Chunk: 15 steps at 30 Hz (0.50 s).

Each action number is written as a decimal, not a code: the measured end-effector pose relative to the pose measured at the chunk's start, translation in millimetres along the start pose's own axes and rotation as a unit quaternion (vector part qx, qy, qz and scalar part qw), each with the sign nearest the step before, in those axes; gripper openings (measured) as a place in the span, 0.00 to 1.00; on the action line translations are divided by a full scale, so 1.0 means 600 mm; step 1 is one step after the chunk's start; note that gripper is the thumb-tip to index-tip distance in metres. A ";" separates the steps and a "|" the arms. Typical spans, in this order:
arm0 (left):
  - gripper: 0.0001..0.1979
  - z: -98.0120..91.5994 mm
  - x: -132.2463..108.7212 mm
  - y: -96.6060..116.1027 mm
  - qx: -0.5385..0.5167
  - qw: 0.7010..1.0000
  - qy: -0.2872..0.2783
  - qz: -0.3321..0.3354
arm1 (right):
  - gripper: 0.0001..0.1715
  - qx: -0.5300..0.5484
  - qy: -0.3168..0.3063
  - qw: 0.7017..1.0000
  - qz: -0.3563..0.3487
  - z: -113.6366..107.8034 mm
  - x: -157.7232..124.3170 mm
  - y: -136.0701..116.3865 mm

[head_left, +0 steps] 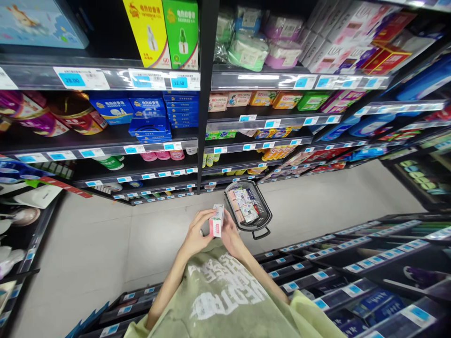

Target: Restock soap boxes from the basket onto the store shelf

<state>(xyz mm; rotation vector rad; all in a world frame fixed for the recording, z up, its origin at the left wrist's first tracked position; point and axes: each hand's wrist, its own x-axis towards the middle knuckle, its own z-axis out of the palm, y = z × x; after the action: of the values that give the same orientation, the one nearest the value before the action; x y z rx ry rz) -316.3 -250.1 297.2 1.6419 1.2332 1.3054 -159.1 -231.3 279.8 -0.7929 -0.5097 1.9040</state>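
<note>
In front of my chest I hold a small pink-and-white carton [217, 228] between both hands, one narrow end facing me. My left hand [198, 230] is closed on its left side, thumb at the lower edge. On the other side my right hand [230, 233] presses against the carton, its fingers partly hidden behind it. The carton's top is whitish with some dark and green print too small to read. Just right of my right hand, a dark shopping basket [262, 220] sits on the floor, with several small pink and white boxes [243, 205] inside.
Ahead stands a dark shelf unit [204, 94] with price tags, boxed soaps [264, 98], wipes and blue mosquito-liquid boxes [148, 110]. Grey tiled floor [151, 234] lies around me. Another low shelf [317, 272] runs close behind and right; a rack [21, 225] stands left.
</note>
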 end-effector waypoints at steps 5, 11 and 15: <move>0.30 -0.003 -0.006 -0.027 -0.125 0.984 0.070 -0.102 | 0.17 -0.037 0.086 0.994 -0.053 -0.005 0.017 -0.009; 0.31 -0.011 -0.008 -0.036 -0.171 0.964 0.098 -0.178 | 0.16 -0.129 0.078 0.986 -0.072 -0.008 0.020 -0.010; 0.31 -0.009 -0.007 -0.033 -0.184 0.959 0.088 -0.195 | 0.17 -0.121 0.100 0.986 -0.063 -0.015 0.025 -0.002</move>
<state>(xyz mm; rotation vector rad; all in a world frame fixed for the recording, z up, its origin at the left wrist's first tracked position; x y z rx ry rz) -326.9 -248.2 279.4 0.9811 1.2484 1.3472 -156.6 -217.4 269.8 -1.0722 -0.6579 1.6427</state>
